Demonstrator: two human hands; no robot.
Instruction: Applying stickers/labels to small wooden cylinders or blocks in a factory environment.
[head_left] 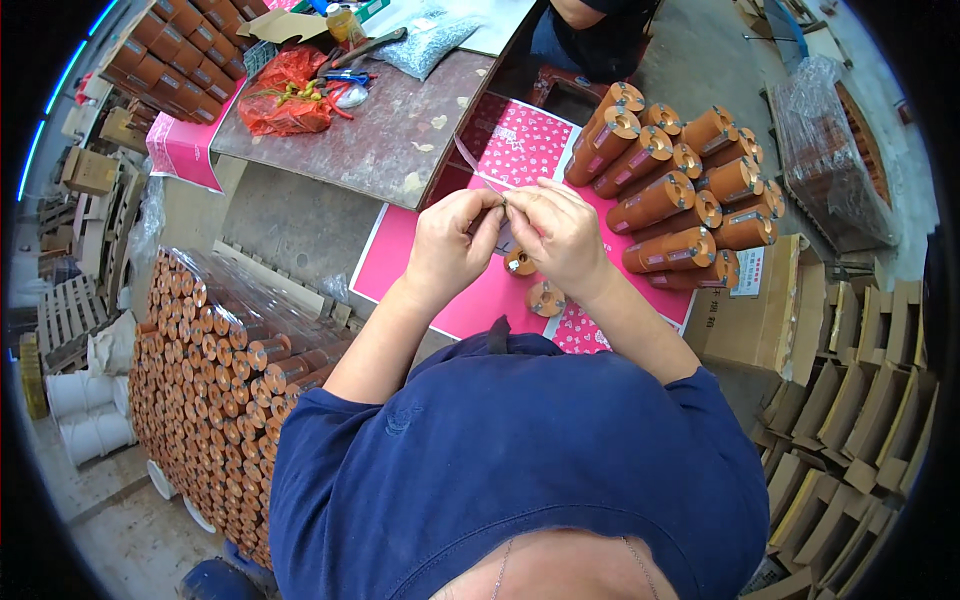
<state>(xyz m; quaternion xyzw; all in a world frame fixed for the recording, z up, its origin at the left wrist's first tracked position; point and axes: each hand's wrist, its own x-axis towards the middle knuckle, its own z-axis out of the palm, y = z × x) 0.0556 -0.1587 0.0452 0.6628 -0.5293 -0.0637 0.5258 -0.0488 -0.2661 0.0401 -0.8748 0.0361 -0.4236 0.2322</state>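
Observation:
My left hand (458, 242) and my right hand (560, 232) meet fingertip to fingertip above a pink printed sheet (462, 300). Both are pinched closed around something small and thin, dark where a bit of it shows; its kind cannot be made out. Just below my hands two orange-brown cylinders show their round ends: one cylinder (519, 262) has a hole in its end, and another cylinder (545, 298) sits closer to me by my right wrist. To the right, several similar long orange-brown cylinders (668, 250) lie stacked on the pink sheet.
A worn table (400, 150) ahead holds a red plastic bag (290, 95), tools and a bag of pale bluish pieces (428, 45). A large stack of cylinders (215, 375) under clear film stands at left. Cardboard boxes (745, 320) line the right. Another person (590, 45) is across the table.

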